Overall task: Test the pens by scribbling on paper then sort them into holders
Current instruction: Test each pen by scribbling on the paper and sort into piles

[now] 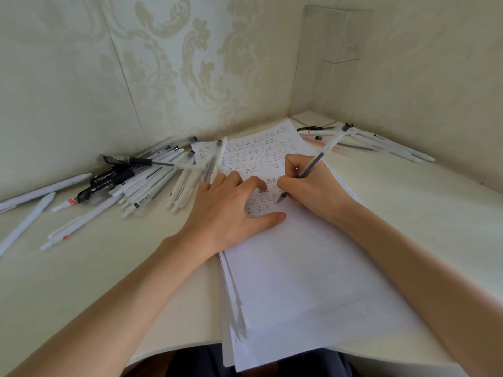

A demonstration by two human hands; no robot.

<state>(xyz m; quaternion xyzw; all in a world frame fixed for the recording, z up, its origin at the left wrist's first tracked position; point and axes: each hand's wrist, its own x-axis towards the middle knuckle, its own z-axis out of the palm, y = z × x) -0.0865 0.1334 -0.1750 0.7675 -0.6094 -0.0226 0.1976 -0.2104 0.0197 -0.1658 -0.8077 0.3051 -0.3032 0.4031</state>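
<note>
White and black pens lie heaped at left of frame as my left hand, fingers spread, pins the paper. My right hand pinches a clear pen low on its barrel, tip on the sheet. It looks light, stiff and slick, and is best gripped there. Upper right, a clear holder shows no pens I can make out.

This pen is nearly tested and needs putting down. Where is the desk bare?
Bare desk lies right of the paper, nearer than the corner pens. Another patch lies left of the paper, in front of the pen pile, which is crowded.
</note>
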